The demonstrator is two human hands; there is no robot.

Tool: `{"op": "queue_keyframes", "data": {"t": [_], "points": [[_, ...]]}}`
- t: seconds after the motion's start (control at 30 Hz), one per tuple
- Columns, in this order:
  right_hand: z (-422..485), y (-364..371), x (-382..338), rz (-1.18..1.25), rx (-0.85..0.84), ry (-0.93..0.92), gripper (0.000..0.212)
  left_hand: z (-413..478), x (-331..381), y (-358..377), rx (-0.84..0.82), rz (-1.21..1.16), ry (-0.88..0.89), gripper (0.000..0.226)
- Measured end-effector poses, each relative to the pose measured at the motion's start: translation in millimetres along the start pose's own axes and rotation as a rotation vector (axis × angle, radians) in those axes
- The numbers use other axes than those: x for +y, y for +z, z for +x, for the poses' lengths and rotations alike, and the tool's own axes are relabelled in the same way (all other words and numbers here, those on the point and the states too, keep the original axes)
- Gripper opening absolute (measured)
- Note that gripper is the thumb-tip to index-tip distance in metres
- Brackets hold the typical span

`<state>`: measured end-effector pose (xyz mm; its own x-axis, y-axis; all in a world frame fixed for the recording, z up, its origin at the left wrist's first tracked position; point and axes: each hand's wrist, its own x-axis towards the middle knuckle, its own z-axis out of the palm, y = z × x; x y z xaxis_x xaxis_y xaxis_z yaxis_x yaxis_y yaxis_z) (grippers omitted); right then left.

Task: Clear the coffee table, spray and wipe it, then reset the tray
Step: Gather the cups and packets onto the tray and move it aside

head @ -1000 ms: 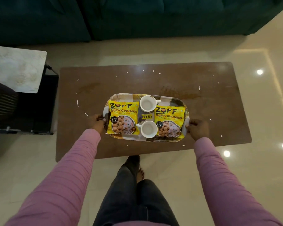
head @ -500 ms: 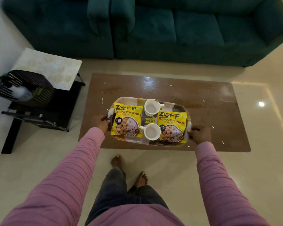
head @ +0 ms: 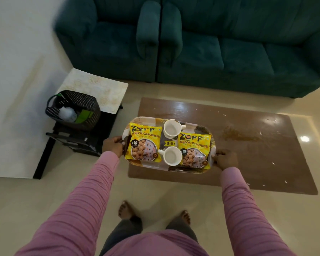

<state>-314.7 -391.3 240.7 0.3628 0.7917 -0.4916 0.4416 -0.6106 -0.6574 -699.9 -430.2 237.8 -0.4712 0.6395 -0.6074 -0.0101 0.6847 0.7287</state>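
- Brown coffee table (head: 248, 154) carries white crumbs and a rusty smear near its middle.
- Patterned tray (head: 192, 168) sits over the table's 9 o'clock end, its left edge jutting past the tabletop.
- Left hand (head: 112, 146) grips the tray's 9 o'clock end; right hand (head: 226, 159) grips the 3 o'clock end.
- Two yellow snack packets (head: 145, 143) and two white cups (head: 173, 156) lie on the tray.
- Black basket (head: 76, 108) stands on a side table (head: 94, 89) at 10 o'clock.

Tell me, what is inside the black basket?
Inside the black basket show a white rounded object and something green. Its walls hide the rest.
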Motion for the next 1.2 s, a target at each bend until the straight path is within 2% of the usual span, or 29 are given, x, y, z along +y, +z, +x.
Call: {"op": "queue_keyframes", "data": {"t": [0.13, 0.23, 0.43, 0.57, 0.7, 0.8, 0.97, 1.2], "points": [[-26.9, 54.2, -36.5, 0.042, -0.049, 0.027, 0.021, 20.4, 12.5, -66.2, 0.038, 0.052, 0.047, 0.035], [-36.1, 88.4, -57.8, 0.070, -0.081, 0.039, 0.028, 39.9, 16.4, -108.0, 0.054, 0.032, 0.064, 0.032], [-38.6, 146.0, -106.3, 0.030, -0.109, 0.009, 0.030, 85.5, 18.7, -170.0, 0.098, 0.023, 0.046, 0.030], [-16.8, 183.6, -125.3, -0.027, -0.112, -0.062, 0.028, 110.8, 27.7, -198.3, 0.103, 0.010, 0.033, 0.029], [-28.0, 217.4, -174.4, 0.008, -0.143, -0.017, 0.030, 142.7, 43.6, -222.9, 0.127, 0.073, 0.042, 0.032], [-18.8, 245.5, -204.6, 0.012, -0.162, -0.023, 0.022, 166.5, 62.3, -238.6, 0.168, 0.087, 0.019, 0.033], [0.1, 288.6, -255.0, -0.067, -0.187, -0.037, 0.018, 213.4, 85.2, -265.5, 0.169, 0.020, -0.030, 0.035], [29.3, 340.9, -317.3, -0.127, -0.205, -0.058, 0.012, 273.3, 111.6, -301.5, 0.206, 0.067, -0.056, 0.036]]}}
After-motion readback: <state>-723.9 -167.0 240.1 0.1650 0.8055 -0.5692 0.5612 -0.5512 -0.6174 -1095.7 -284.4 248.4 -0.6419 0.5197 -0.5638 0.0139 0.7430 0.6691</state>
